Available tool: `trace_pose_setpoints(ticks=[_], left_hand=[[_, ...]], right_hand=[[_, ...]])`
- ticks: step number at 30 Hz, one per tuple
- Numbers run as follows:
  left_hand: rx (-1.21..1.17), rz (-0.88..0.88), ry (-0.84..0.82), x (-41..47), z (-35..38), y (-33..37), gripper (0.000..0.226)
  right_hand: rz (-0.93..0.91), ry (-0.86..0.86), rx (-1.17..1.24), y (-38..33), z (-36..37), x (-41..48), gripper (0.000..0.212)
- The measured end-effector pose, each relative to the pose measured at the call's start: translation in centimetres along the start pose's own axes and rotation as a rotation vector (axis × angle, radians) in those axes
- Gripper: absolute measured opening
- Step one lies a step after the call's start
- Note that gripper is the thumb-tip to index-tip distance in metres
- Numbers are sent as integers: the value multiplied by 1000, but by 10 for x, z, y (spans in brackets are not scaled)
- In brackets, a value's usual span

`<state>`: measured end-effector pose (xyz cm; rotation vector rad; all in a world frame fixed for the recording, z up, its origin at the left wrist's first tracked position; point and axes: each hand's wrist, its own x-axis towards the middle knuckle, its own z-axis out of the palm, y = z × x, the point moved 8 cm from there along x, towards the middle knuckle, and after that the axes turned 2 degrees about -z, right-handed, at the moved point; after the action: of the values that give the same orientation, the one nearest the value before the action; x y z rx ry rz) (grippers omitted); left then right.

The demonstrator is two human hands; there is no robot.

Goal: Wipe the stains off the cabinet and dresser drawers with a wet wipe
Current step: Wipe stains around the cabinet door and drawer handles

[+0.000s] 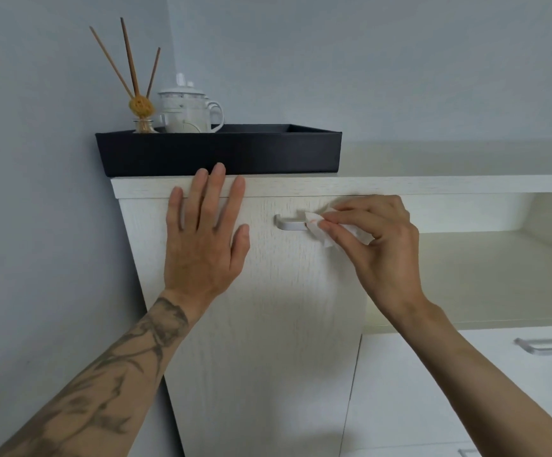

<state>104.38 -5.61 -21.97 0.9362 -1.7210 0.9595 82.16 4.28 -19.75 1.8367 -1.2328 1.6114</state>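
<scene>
A tall cream cabinet door (268, 324) fills the middle, with a silver handle (289, 223) near its top. My right hand (380, 245) pinches a crumpled white wet wipe (321, 230) against the right end of that handle; a faint orange mark shows on the wipe by the handle. My left hand (205, 239) lies flat on the door's upper left, fingers spread, fingertips reaching the cabinet's top edge. Lower right is a white dresser drawer (466, 374) with its own silver handle (547, 346).
A black tray (218, 153) sits on the cabinet top, holding a reed diffuser (141, 107) and a lidded white mug (189, 110). An open shelf niche (486, 265) lies to the right of the door. A grey wall borders the left.
</scene>
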Motion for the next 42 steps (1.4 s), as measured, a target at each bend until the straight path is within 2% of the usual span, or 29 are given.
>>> trace_pose_setpoints(ticks=[3, 7, 12, 16, 21, 25, 30, 35, 39, 42], left_hand=[[-8, 2, 12, 0, 1, 0, 66], [-6, 0, 15, 0, 1, 0, 67], [2, 3, 15, 1, 2, 0, 67], [-11, 2, 16, 0, 2, 0, 67], [-9, 2, 9, -1, 2, 1, 69], [-14, 1, 8, 0, 2, 0, 69], [-7, 6, 15, 0, 2, 2, 68], [5, 4, 19, -1, 1, 1, 68], [16, 9, 19, -2, 2, 2, 68], [11, 3, 26, -1, 1, 1, 67]], right_hand=[[-30, -21, -23, 6, -3, 1, 13], [20, 42, -12, 13, -14, -3, 12], [-120, -6, -25, -11, 9, 4, 11], [-48, 72, -51, 3, -7, -1, 8], [-124, 15, -46, -17, 16, 2, 12], [-72, 78, -73, -9, 5, -4, 8], [-132, 18, -88, -21, 18, 2, 10], [-57, 73, -63, -16, 11, -3, 9], [-151, -18, -101, -34, 28, 4, 9], [-112, -8, -116, -20, 13, 4, 9]])
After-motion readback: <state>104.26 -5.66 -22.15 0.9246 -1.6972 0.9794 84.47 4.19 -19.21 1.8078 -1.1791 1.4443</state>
